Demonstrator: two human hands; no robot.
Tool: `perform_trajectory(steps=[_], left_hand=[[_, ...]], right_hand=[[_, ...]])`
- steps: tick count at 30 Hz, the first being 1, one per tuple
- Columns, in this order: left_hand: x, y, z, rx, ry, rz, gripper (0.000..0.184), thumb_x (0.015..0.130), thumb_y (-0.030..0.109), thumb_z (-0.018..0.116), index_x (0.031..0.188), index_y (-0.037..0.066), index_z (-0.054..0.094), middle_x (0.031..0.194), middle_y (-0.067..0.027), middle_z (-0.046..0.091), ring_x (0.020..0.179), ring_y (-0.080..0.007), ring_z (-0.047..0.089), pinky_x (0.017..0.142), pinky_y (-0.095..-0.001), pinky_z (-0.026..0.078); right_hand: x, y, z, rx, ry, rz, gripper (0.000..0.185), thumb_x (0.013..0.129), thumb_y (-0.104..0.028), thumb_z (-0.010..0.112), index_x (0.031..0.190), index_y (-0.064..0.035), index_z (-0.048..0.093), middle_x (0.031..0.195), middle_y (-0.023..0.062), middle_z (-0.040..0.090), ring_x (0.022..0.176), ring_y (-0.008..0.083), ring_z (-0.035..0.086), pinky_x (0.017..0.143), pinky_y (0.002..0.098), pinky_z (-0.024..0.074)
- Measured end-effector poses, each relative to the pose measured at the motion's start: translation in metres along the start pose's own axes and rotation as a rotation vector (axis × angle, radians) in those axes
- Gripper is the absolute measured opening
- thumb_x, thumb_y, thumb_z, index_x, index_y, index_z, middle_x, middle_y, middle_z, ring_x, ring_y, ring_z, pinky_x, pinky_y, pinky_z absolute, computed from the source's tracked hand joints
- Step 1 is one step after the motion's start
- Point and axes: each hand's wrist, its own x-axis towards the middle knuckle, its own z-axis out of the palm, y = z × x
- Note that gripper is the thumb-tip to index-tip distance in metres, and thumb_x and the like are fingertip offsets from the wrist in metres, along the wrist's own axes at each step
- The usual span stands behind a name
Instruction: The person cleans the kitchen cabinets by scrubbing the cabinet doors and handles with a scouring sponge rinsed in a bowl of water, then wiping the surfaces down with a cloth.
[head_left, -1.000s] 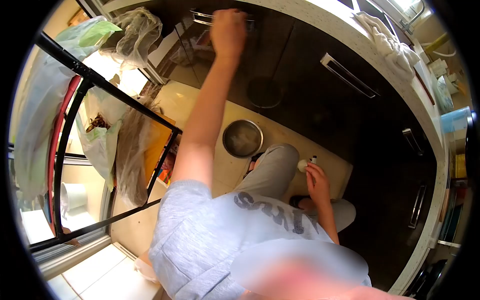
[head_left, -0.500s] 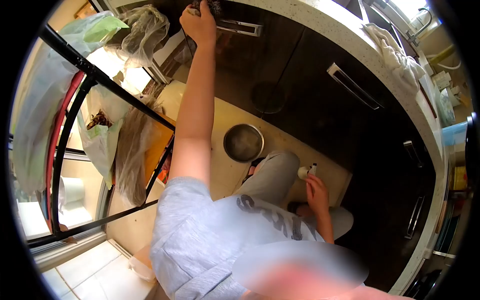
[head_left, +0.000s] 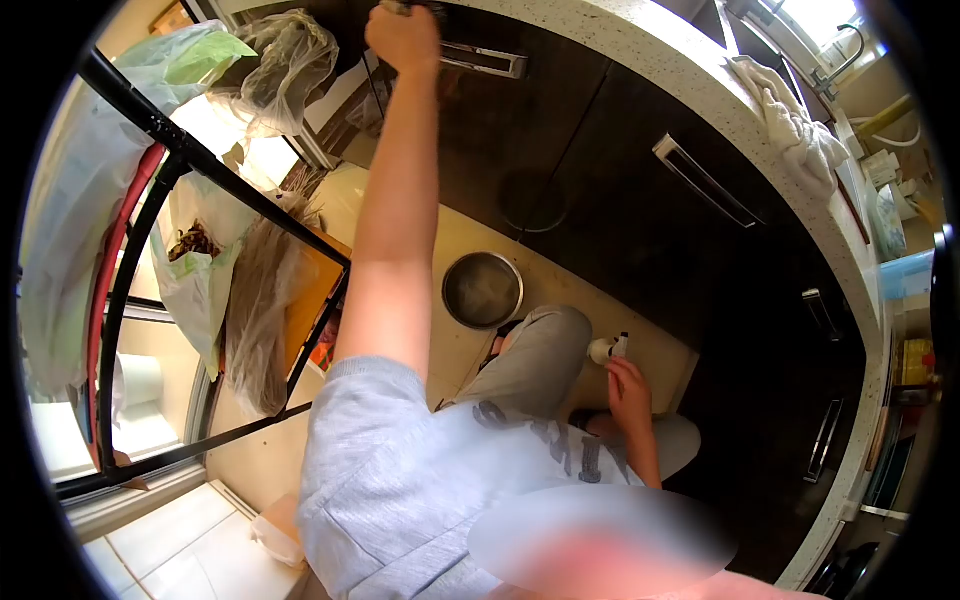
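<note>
Crouched before the dark cabinets (head_left: pixel 600 185), we reach up with one hand.
Our left hand (head_left: pixel 404 38) has its fingers curled on a dark scrubber (head_left: pixel 438 12), mostly cut off by the top edge, near a drawer handle (head_left: pixel 485 60). Our right hand (head_left: pixel 629 393), low by the knee, has its fingers grasping a small white bottle (head_left: pixel 600 350). A metal basin (head_left: pixel 453 290) sits on the floor (head_left: pixel 567 272) between our arms.

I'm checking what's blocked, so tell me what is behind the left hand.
Behind the left hand, a dark cabinet front and a chrome handle show to its right; whatever lies directly behind, like the handle's left end, is covered.
</note>
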Motion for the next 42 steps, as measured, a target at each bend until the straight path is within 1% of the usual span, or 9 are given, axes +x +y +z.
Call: perform_trajectory(steps=[5,7,11,17,21,23,29,38,42], left_hand=[[-0.087,0.091,-0.020,-0.107,-0.096,0.332,0.024,0.065,0.023,0.072,0.076,0.004,0.063,0.077,-0.0158,0.062,0.077,-0.0354,0.060,0.068,-0.0399,0.048],[-0.065,0.085,-0.033,0.075,-0.293,0.189,0.024,0.066,0.023,0.071,0.082,0.007,0.065,0.080,-0.0148,0.063,0.078,-0.0356,0.059,0.070,-0.0400,0.048],[0.002,0.002,-0.027,0.114,-0.047,0.095,0.025,0.069,0.023,0.067,0.090,0.011,0.068,0.079,-0.0132,0.065,0.075,-0.0313,0.062,0.066,-0.0390,0.049],[-0.089,0.089,-0.023,-0.091,-0.112,0.195,0.020,0.066,0.025,0.070,0.083,0.015,0.069,0.082,-0.0076,0.066,0.077,-0.0297,0.062,0.069,-0.0359,0.048],[-0.044,0.045,-0.021,0.150,-0.029,0.363,0.024,0.067,0.028,0.071,0.087,0.015,0.069,0.083,-0.0077,0.066,0.080,-0.0281,0.062,0.070,-0.0363,0.050],[-0.006,0.019,-0.037,0.166,-0.115,0.021,0.023,0.066,0.024,0.069,0.087,0.015,0.069,0.084,-0.0089,0.066,0.081,-0.0283,0.063,0.069,-0.0363,0.050],[-0.088,0.080,-0.021,0.008,-0.088,0.261,0.029,0.068,0.033,0.070,0.091,0.015,0.068,0.086,-0.0094,0.066,0.082,-0.0298,0.062,0.072,-0.0388,0.049],[-0.019,0.037,-0.027,0.272,-0.109,0.094,0.030,0.067,0.032,0.071,0.089,0.012,0.068,0.087,-0.0113,0.066,0.082,-0.0302,0.062,0.068,-0.0401,0.049],[-0.090,0.088,-0.024,-0.100,-0.143,0.297,0.023,0.063,0.022,0.073,0.082,0.013,0.063,0.084,-0.0060,0.063,0.080,-0.0287,0.061,0.066,-0.0406,0.048]], right_hand=[[0.003,-0.011,0.011,0.032,-0.072,-0.062,0.017,0.085,-0.006,0.053,0.099,-0.0008,0.061,0.110,0.0129,0.058,0.098,0.0304,0.057,0.083,0.0345,0.0452],[0.012,-0.024,0.004,0.048,-0.088,-0.054,0.016,0.085,-0.006,0.054,0.098,-0.0002,0.060,0.109,0.0132,0.059,0.098,0.0303,0.057,0.083,0.0345,0.0452],[0.011,-0.009,0.005,0.063,0.005,-0.050,0.016,0.085,-0.006,0.054,0.098,-0.0001,0.060,0.109,0.0137,0.058,0.097,0.0305,0.057,0.083,0.0351,0.0451],[0.003,0.003,0.025,0.032,-0.094,-0.075,0.016,0.085,-0.007,0.053,0.099,-0.0015,0.061,0.108,0.0138,0.059,0.097,0.0313,0.056,0.083,0.0349,0.0450],[0.027,-0.022,0.010,0.046,-0.085,-0.139,0.016,0.084,-0.007,0.054,0.098,-0.0014,0.061,0.107,0.0136,0.059,0.097,0.0308,0.057,0.082,0.0343,0.0453],[0.024,-0.012,0.015,0.115,0.002,-0.095,0.016,0.084,-0.007,0.054,0.098,-0.0019,0.061,0.107,0.0133,0.059,0.097,0.0308,0.057,0.082,0.0343,0.0454],[0.018,-0.010,0.030,0.042,-0.130,-0.117,0.015,0.085,-0.007,0.054,0.097,-0.0027,0.061,0.106,0.0126,0.060,0.095,0.0307,0.057,0.081,0.0344,0.0459],[0.011,0.011,0.024,0.011,-0.094,-0.022,0.016,0.084,-0.008,0.054,0.098,-0.0022,0.061,0.105,0.0125,0.060,0.094,0.0304,0.058,0.080,0.0344,0.0462],[0.012,-0.001,0.033,0.032,-0.190,-0.071,0.015,0.084,-0.008,0.054,0.096,-0.0010,0.061,0.105,0.0132,0.060,0.094,0.0305,0.058,0.081,0.0341,0.0458]])
